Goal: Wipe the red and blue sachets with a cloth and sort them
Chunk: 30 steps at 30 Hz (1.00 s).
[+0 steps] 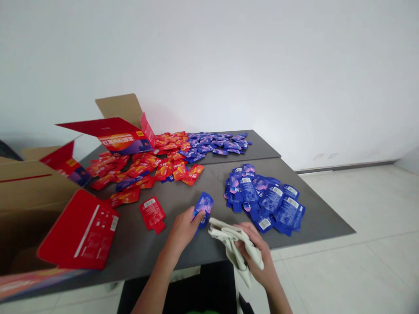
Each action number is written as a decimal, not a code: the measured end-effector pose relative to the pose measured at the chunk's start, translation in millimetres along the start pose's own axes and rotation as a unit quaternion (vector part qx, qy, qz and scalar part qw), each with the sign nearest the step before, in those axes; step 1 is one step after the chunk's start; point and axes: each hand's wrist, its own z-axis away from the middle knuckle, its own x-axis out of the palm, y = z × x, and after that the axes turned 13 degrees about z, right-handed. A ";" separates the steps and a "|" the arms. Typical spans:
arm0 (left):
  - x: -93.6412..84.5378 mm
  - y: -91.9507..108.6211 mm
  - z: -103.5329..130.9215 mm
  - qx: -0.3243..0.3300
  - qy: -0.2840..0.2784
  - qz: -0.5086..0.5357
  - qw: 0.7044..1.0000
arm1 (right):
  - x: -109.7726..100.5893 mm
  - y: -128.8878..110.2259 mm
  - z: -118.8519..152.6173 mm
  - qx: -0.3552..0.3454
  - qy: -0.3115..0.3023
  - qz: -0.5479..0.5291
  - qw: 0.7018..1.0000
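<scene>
Near the table's front edge, my left hand [183, 226] is closed on a blue pouch [204, 203], thumb on its printed face. A folded off-white cloth [233, 239] is gripped in my right hand [257, 248], just right of the pouch; part of it hangs past the table edge. To the right lies a heap of blue pouches [271, 198], several with white barcode labels facing up. A single red pouch [152, 214] lies flat to the left of my left hand. The cloth and the pouch are close together; whether they touch is unclear.
Orange-red pouches [144, 163] spread across the table's left and middle, beside more blue pouches [216, 141] at the back. An open red printed carton [124, 141] stands behind them. A larger open cardboard box [36, 185] fills the left. The grey table [314, 218] narrows toward its right corner.
</scene>
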 end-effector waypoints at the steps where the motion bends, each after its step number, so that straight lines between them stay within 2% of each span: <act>1: -0.6 4.3 -2.8 0.005 0.001 0.014 1.000 | -3.6 -1.4 -0.9 -0.003 -0.029 -0.018 0.999; 4: 3.1 26.0 -20.2 0.021 0.013 0.059 0.998 | -12.8 -6.1 -5.4 -0.018 -0.113 -0.064 0.991; 6: 13.3 46.6 -40.5 0.036 0.016 0.087 0.995 | -17.1 -7.8 -8.4 -0.030 -0.155 -0.090 0.983; 11: 65.1 98.5 -102.0 0.054 -0.030 0.120 0.991 | -22.0 -3.0 -9.1 -0.051 -0.194 -0.132 0.971; 15: 108.7 119.1 -129.5 0.049 -0.071 0.091 0.992 | -22.3 3.7 -6.6 -0.059 -0.175 -0.136 0.973; 18: 128.7 121.4 -132.5 0.047 -0.093 0.045 0.993 | -21.6 6.9 -5.6 -0.062 -0.163 -0.127 0.976; 21: 136.3 119.5 -127.3 0.056 -0.107 -0.007 0.993 | -20.8 8.7 -4.5 -0.067 -0.162 -0.124 0.977; 30: 123.7 119.7 -102.5 0.091 -0.079 -0.113 0.986 | -19.0 14.5 -0.7 -0.063 -0.152 -0.132 0.977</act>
